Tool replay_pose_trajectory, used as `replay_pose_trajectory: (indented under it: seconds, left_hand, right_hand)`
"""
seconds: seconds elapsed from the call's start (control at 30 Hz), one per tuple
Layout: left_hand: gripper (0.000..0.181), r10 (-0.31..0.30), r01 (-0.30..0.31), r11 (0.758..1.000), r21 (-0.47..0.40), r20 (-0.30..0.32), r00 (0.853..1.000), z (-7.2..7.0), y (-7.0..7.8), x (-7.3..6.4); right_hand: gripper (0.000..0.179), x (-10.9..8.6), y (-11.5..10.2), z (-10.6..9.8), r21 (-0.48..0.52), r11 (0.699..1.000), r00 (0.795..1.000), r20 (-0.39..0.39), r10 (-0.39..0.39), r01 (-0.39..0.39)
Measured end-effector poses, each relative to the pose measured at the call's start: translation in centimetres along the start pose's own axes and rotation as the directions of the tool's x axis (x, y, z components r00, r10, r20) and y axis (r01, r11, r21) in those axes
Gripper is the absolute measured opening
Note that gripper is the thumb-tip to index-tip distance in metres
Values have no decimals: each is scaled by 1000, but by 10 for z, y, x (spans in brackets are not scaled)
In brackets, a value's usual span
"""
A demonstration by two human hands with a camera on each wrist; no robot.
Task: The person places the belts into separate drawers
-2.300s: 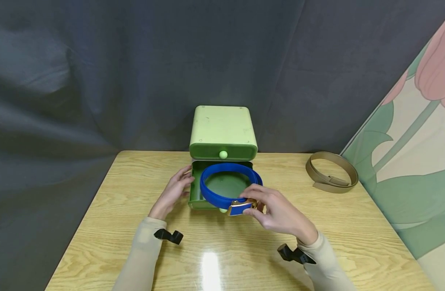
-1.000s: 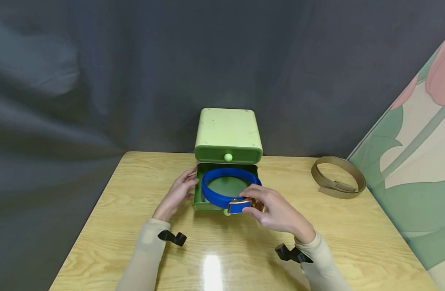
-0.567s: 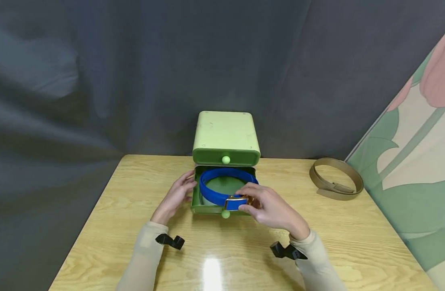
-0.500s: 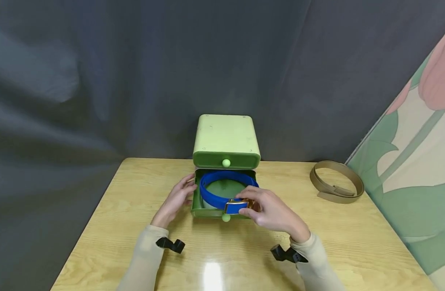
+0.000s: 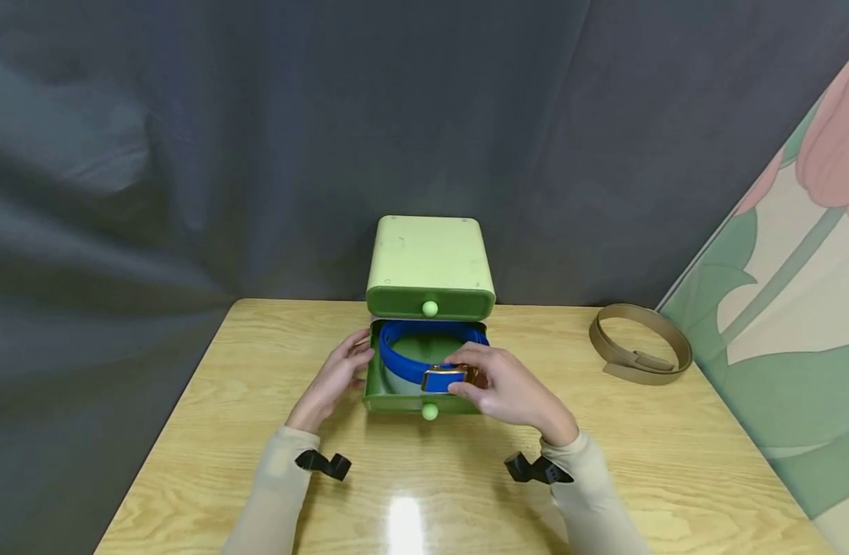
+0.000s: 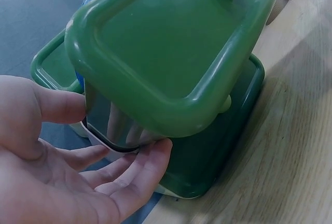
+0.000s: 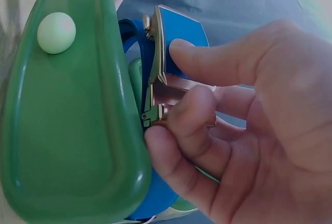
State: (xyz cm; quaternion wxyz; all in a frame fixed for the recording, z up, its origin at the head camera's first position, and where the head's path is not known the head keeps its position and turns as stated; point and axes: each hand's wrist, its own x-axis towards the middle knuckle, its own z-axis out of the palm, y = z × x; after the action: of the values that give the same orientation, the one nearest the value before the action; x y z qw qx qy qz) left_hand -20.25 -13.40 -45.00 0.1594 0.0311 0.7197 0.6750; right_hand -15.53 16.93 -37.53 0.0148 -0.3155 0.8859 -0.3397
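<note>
A coiled blue belt (image 5: 404, 368) with a gold-edged buckle (image 5: 444, 378) lies within the outline of the pulled-out green lower drawer (image 5: 390, 402). My right hand (image 5: 511, 385) pinches the buckle between thumb and fingers at the drawer's front right; in the right wrist view the thumb presses the buckle's blue face (image 7: 181, 27). At the drawer's left side, my left hand (image 5: 332, 381) holds the wall, with thumb by the upper edge and fingers at the lower edge in the left wrist view. The drawer's round knob (image 5: 430, 412) shows below the buckle.
The pale green cabinet (image 5: 431, 250) stands at the table's back edge, its upper drawer (image 5: 397, 302) closed. A coiled tan belt (image 5: 622, 371) lies on the wooden table (image 5: 258, 339) at the back right. A dark curtain (image 5: 293, 154) hangs behind; a flower-patterned panel (image 5: 778, 370) is at right.
My right hand has carried the blue belt back and slightly left, into the drawer; the buckle no longer overlaps the drawer's front and knob. My left hand stays at the drawer's side.
</note>
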Motion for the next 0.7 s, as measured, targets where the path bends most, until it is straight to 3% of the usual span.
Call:
replay_pose_trajectory:
  seconds: [0.2,0.7]
  left_hand:
    - [66,10,-10,1000,-11,12,1000,0,-2,-1]
    - [66,9,-9,1000,-11,19,1000,-2,0,0]
  right_hand:
    - [30,1,3,2,17,999,1000,-4,30,-30]
    - [28,10,8,12,18,1000,998,-57,9,-8]
